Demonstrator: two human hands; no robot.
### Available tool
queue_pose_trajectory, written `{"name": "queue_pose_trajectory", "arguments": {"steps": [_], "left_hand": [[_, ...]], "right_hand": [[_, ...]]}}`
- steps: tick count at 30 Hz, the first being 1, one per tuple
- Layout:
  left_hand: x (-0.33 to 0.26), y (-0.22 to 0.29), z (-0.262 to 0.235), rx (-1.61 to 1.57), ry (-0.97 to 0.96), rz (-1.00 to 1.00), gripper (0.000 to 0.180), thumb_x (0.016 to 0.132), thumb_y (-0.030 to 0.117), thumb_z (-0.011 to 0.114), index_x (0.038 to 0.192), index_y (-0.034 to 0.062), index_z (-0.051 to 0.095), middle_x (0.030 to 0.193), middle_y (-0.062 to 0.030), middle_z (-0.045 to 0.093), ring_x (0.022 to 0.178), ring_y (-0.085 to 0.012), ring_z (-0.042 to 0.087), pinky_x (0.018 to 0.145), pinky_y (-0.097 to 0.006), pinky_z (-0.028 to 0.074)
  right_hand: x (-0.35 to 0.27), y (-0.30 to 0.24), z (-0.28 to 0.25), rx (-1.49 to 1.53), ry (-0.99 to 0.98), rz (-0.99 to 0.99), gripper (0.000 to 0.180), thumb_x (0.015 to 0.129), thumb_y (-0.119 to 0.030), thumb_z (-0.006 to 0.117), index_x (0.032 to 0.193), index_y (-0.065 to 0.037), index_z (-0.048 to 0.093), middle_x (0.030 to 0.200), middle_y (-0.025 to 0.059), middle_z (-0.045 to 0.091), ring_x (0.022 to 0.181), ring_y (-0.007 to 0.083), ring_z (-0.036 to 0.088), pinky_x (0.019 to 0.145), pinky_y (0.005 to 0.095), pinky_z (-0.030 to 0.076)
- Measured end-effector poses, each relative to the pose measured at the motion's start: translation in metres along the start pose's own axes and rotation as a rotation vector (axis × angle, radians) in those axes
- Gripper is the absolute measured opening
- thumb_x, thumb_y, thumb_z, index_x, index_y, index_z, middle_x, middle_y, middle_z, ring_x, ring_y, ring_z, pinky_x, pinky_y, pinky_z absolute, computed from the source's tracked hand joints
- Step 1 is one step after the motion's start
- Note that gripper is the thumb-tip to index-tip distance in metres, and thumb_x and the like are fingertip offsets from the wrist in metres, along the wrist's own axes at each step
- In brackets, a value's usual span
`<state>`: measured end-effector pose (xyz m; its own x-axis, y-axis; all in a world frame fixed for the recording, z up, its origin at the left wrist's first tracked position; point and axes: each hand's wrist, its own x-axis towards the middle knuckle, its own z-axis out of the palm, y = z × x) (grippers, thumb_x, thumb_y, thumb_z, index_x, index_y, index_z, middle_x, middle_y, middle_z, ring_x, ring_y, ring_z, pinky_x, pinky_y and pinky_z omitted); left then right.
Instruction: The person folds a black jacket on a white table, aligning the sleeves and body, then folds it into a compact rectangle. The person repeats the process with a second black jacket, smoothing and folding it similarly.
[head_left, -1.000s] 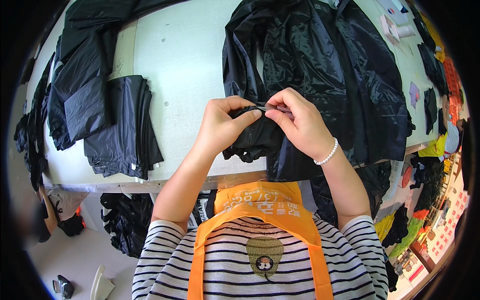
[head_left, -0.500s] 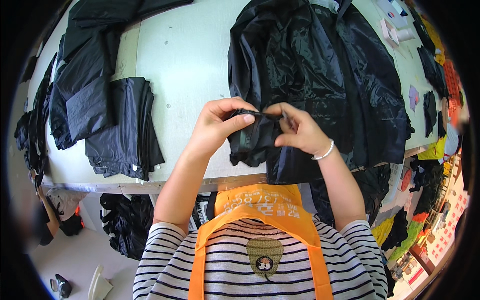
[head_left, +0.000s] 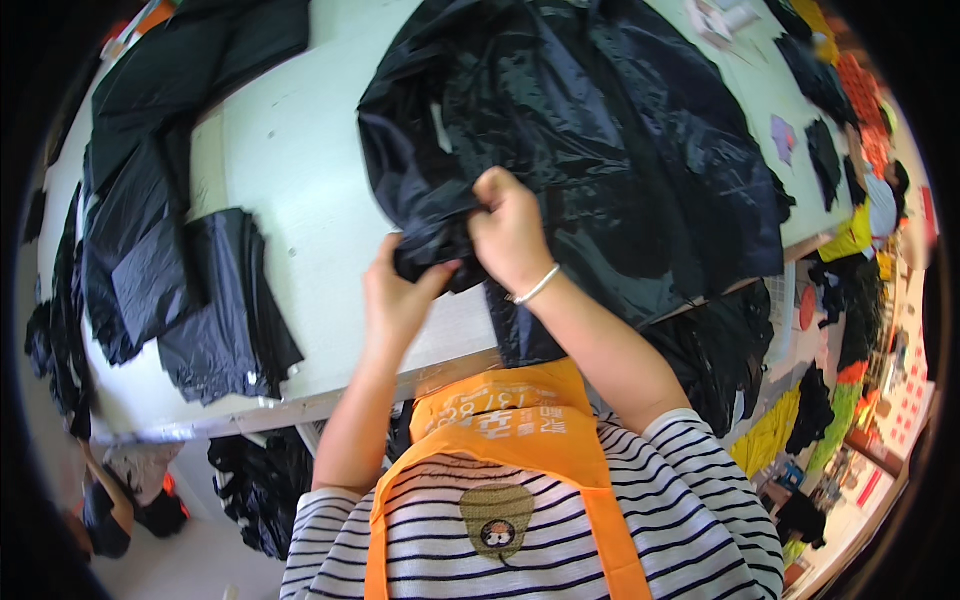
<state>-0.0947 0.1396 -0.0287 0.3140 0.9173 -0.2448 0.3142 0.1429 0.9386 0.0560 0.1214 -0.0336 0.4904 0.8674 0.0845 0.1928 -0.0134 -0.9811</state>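
A shiny black jacket (head_left: 600,170) lies spread on the pale table in front of me. One of its sleeves (head_left: 400,170) bends down toward me, and its end is bunched up between my hands. My left hand (head_left: 400,300) grips the bottom of this sleeve end, thumb in front and fingers partly hidden by the cloth. Just above and to the right, my right hand (head_left: 510,235) is closed on the same sleeve, a bracelet round its wrist. Folds hide the exact shape of the cuff.
Folded black garments (head_left: 225,310) are stacked on the table (head_left: 290,200) at the left, with more black cloth (head_left: 150,120) behind. Black garments (head_left: 715,340) hang below the table's right edge. A small white box (head_left: 710,22) stands far right. Another person's arm (head_left: 105,480) shows at lower left.
My right hand has closed round the sleeve and turned knuckles up, and my left hand has moved down the sleeve end. The view has shifted, so the jacket appears further left.
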Motion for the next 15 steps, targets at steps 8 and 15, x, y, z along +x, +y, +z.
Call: {"name": "queue_pose_trajectory", "arguments": {"steps": [8, 15], "left_hand": [[0.074, -0.032, -0.018, -0.370, 0.523, 0.156, 0.010, 0.081, 0.005, 0.048, 0.071, 0.0027, 0.046, 0.064, 0.0036, 0.041, 0.061, -0.0071, 0.035, 0.054, -0.023, 0.030], [-0.085, 0.033, 0.051, 0.240, -0.149, 0.542, 0.029, 0.065, -0.009, 0.074, 0.080, 0.0031, 0.052, 0.085, -0.0065, 0.054, 0.074, -0.0147, 0.055, 0.056, -0.026, 0.047]], "right_hand": [[-0.074, -0.048, 0.013, -0.018, -0.383, -0.031, 0.019, 0.072, -0.002, 0.064, 0.080, -0.001, 0.048, 0.062, 0.0144, 0.053, 0.058, 0.0270, 0.056, 0.056, 0.0337, 0.044], [-0.006, 0.010, -0.061, 0.091, 0.270, -0.096, 0.011, 0.072, 0.009, 0.056, 0.078, 0.003, 0.048, 0.064, 0.0114, 0.050, 0.062, 0.0091, 0.047, 0.057, 0.0252, 0.041]]}}
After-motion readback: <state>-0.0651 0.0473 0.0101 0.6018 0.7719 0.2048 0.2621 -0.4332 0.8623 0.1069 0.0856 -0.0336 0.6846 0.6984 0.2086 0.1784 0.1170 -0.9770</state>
